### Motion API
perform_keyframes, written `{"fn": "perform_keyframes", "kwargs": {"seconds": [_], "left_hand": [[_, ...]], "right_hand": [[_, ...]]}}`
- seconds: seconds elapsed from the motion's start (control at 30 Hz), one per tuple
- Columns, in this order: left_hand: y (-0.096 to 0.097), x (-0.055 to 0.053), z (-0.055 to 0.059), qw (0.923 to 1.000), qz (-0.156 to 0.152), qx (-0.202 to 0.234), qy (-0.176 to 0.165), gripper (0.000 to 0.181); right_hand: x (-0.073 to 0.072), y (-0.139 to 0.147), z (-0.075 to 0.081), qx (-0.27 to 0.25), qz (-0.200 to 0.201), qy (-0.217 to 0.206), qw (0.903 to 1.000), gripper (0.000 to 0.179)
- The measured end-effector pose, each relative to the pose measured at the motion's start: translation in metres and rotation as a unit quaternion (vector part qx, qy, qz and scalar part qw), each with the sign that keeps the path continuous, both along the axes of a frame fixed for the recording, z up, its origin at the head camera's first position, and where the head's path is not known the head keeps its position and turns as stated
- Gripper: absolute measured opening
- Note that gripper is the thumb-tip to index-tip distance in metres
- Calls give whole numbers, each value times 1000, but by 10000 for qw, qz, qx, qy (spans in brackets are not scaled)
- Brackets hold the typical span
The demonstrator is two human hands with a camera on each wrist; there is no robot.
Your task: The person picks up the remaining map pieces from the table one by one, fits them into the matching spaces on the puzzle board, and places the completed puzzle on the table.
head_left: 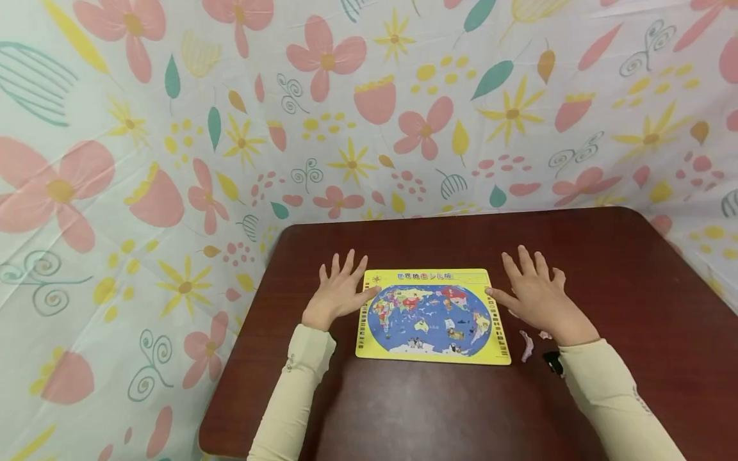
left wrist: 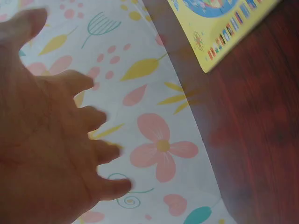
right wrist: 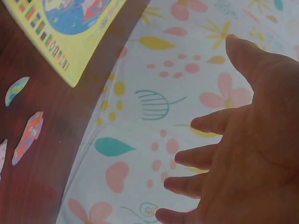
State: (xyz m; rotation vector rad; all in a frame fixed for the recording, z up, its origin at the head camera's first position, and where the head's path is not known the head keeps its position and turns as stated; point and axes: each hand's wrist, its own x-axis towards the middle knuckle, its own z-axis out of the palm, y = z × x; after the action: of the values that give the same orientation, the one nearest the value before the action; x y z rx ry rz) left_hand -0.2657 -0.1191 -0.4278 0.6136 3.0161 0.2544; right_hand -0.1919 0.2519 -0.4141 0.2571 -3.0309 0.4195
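Observation:
A yellow-bordered world map board [head_left: 432, 357] lies flat on the dark red table, with a blue oval map in its middle. My left hand [head_left: 337, 294] is spread by the board's left side, its thumb overlapping the edge in the head view. On the other side my right hand [head_left: 544, 307] is spread too, thumb tip at the board's right edge. Both wrist views show bare palms, the left hand [left wrist: 46, 135] and the right hand [right wrist: 247, 144], with nothing held. Whether either thumb touches the board cannot be told.
Small flat cut-out pieces lie right of the board: a green-blue one [right wrist: 17, 91], an orange-red one [right wrist: 29, 136] and a pale one [right wrist: 2, 156] cut off by the frame. A black object [head_left: 553, 363] is by the right cuff. Flowered cloth [head_left: 426, 166] hangs behind the table [head_left: 403, 410].

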Motion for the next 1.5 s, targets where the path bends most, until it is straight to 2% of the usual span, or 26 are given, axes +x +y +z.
{"fn": "perform_keyframes", "kwargs": {"seconds": [0.13, 0.37, 0.57, 0.67, 0.83, 1.03, 1.3, 1.5], "left_hand": [[-4, 1, -2, 9995, 1, 25, -310, 87], [-20, 5, -14, 9980, 33, 124, -614, 93], [-24, 11, -28, 9946, -302, 287, -954, 101], [-26, 13, -35, 9924, -390, 270, -1134, 103], [-27, 13, -46, 9908, -349, 230, -1289, 108], [-24, 16, -60, 9874, -517, 356, -1453, 106], [-24, 19, -63, 9859, -513, 397, -1544, 101], [-23, 18, -63, 9841, -461, 538, -1628, 101]], "right_hand": [[4, 8, 1, 28, -50, 109, 9999, 87], [5, 21, -6, 33, 9, 41, 10000, 79], [5, 33, -19, 127, 139, 103, 9998, 63], [1, 39, -26, 210, 223, 149, 9994, 54], [-12, 51, -42, 252, 303, 236, 9989, 44], [-24, 70, -59, 345, 201, 48, 9992, 37], [-44, 76, -82, 336, 271, -27, 9991, 36], [-56, 77, -89, 292, 128, -238, 9992, 34]]}}
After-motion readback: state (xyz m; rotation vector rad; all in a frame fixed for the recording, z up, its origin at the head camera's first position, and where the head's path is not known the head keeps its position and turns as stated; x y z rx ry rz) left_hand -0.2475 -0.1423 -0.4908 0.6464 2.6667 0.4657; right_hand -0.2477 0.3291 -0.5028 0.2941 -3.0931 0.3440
